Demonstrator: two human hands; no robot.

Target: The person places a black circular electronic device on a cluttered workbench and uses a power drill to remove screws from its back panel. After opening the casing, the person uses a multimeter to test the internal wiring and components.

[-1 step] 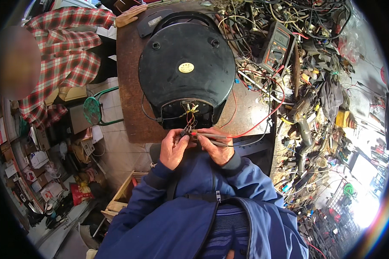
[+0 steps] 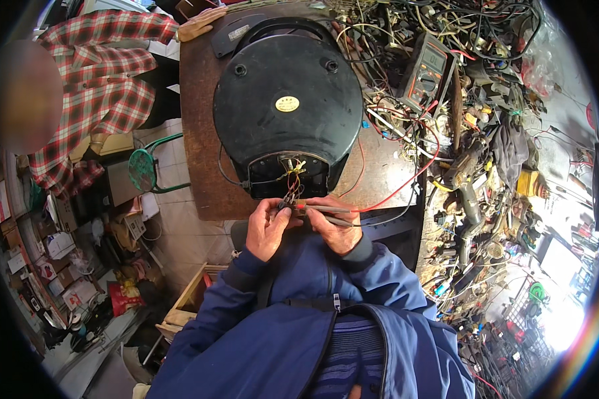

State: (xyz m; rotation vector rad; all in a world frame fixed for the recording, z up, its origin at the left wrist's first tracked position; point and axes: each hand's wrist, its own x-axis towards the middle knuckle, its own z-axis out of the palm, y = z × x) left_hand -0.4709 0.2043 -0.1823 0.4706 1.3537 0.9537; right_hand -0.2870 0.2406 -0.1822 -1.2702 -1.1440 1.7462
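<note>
A round black appliance [image 2: 288, 126] lies on the table with an open compartment at its near edge. Thin wires [image 2: 294, 169] come out of that opening toward my hands. My left hand [image 2: 266, 229] is closed, pinching a small dark part [image 2: 287, 201] at the wire ends; its exact kind is hidden by the fingers. In my right hand [image 2: 336, 229], close beside it, are two multimeter probes [image 2: 343, 211], one with a red lead and one with a dark lead. Their tips are at the small part; whether both touch it I cannot tell.
A multimeter [image 2: 424, 72] stands tilted at the table's right, among heaped cables [image 2: 439, 16] and tools. The red lead [image 2: 406, 184] arcs across the table's right side. At the far left, another person's hand [image 2: 201, 24] rests on the table edge, near a green stool [image 2: 143, 169].
</note>
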